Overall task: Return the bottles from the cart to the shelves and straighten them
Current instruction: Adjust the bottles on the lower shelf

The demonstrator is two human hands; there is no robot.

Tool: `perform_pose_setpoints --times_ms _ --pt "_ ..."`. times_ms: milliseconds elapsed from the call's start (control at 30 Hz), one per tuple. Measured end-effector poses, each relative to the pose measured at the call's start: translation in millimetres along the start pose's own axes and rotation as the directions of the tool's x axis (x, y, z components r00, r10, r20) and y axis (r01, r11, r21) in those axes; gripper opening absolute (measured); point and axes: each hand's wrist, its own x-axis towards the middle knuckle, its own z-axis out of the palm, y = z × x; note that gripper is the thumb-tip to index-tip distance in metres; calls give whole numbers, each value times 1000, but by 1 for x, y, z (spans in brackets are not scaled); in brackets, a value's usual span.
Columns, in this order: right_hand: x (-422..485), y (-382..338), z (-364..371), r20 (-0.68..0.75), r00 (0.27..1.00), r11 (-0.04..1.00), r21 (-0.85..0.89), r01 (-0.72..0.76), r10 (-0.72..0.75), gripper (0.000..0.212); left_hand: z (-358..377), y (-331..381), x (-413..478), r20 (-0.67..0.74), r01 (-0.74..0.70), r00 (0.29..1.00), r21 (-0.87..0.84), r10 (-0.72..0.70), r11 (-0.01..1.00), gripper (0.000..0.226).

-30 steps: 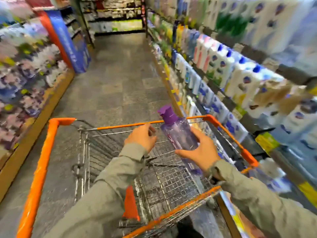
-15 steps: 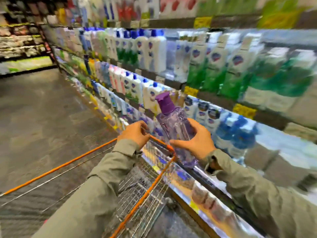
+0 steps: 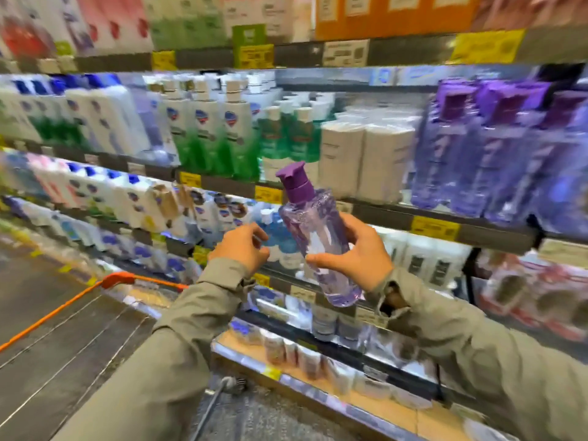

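- right hand (image 3: 353, 253) is gripping a clear purple plastic bottle (image 3: 313, 237) around its lower half, thumb wrapping the near side and fingers curling round the far side
- the bottle is hanging in the air in front of the shelving, tipping a bit to the left, with its solid purple flip cap (image 3: 294, 181) pointing up; it isn't resting on any shelf
- left hand (image 3: 241, 249) is hovering just beside the bottle on its left, fingers loosely curling, not holding anything and not touching the bottle as far as I can see
- both arms are wearing grey-green long sleeves (image 3: 178, 354)
- an orange-rimmed wire shopping cart (image 3: 63, 308) is sitting low on the left, under the left arm; can't see what's inside it
- up and to the right, a row of matching purple-capped clear bottles (image 3: 496, 148) is standing on a dark metal shelf (image 3: 375, 214) with yellow price tags (image 3: 434, 227) along its edge
- next to those on the left, pale beige boxy packs (image 3: 362, 160) are standing, then white-and-green pump bottles (image 3: 206, 135)
- everything further out is blurring too much to read labels
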Motion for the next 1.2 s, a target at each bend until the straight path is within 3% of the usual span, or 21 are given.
perform_pose_setpoints --times_ms 300,533,667,933,1200 --pt "-51 28 -154 -107 994 1000 -27 -4 1 72 78 139 -13 22 -140 990 -44 141 989 20" --pt "-83 35 -224 -212 976 998 -6 -58 55 80 119 212 -26 79 -254 963 -47 257 966 23" --pt "-96 35 -255 -292 954 997 -31 -74 62 65 135 251 -28 105 -321 939 -65 326 945 17" --pt "-113 35 -320 -513 856 992 -64 -112 63 61 172 334 -11 193 -508 832 -114 520 854 12" --pt "-112 41 -375 -604 795 987 -95 -132 49 61 212 398 15 209 -626 734 -161 646 763 10"
